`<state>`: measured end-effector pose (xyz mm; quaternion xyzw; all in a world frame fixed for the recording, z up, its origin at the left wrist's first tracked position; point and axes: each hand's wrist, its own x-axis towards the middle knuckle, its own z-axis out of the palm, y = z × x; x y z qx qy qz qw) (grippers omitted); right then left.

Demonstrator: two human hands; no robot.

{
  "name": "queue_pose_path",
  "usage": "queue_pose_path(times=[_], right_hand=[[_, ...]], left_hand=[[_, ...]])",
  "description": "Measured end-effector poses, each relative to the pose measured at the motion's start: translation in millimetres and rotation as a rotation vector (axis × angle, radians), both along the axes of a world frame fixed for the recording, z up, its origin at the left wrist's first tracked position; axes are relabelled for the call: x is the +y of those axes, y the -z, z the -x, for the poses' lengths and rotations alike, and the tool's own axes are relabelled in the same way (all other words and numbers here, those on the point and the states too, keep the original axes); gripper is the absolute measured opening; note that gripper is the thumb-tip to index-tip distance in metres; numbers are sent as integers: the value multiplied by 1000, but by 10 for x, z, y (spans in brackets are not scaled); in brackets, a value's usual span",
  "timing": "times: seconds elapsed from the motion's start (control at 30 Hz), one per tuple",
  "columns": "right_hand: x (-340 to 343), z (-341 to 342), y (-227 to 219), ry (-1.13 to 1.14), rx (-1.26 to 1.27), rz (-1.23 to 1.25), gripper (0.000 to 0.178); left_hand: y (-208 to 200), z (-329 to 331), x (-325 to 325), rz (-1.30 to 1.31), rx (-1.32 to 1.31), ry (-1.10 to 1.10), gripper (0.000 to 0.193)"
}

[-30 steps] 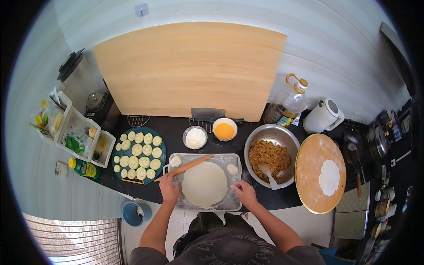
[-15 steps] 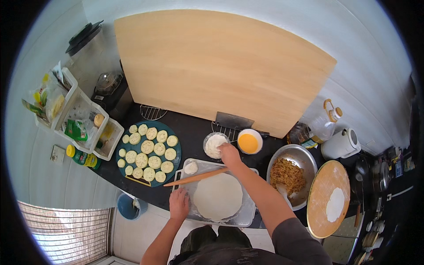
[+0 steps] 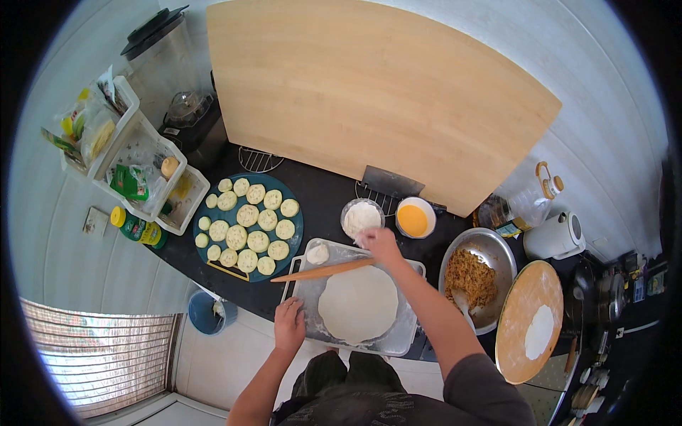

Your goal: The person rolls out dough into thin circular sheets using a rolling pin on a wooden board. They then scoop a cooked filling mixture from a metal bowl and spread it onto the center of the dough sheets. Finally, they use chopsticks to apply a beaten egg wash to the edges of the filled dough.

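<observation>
My right hand is at the near edge of a small bowl of white flour, fingers pinched together with flour showing at their tips. Below it a tapered wooden rolling pin lies slantwise across a metal tray. A wide, thin round of rolled dough covers much of that tray, and a small dough ball sits in its far left corner. My left hand lies at the tray's left edge with its fingers extended; it holds nothing that I can see.
Left stands a dark teal round board with many dough rounds. Beside the flour is a bowl of orange-yellow liquid. To the right are a metal bowl of brown filling and a round wooden board. A large wooden board leans at the back.
My right hand has drawn back from inside the flour bowl to its near edge. My left hand stays at the tray's edge. The whole view has shifted slightly.
</observation>
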<state>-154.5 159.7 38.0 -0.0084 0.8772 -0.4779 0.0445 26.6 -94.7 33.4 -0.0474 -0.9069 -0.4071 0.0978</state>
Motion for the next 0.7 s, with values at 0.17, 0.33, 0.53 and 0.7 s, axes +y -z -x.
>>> queue_pose_path(times=[0.17,0.33,0.53,0.7], right_hand=[[132,-1313,368,-45,39,-129,30],[-116,-1836,398,-8,113,-551,58],[-615,-1789,417,-430,117,-511,73],[-98,-2208,448,-502,48,-463,72]], left_hand=[[93,-71,58,134,-77,174,38],[195,-182,254,335,-249,391,65],[274,-183,279,303,-350,388,64],[232,-162,251,268,-350,387,64]])
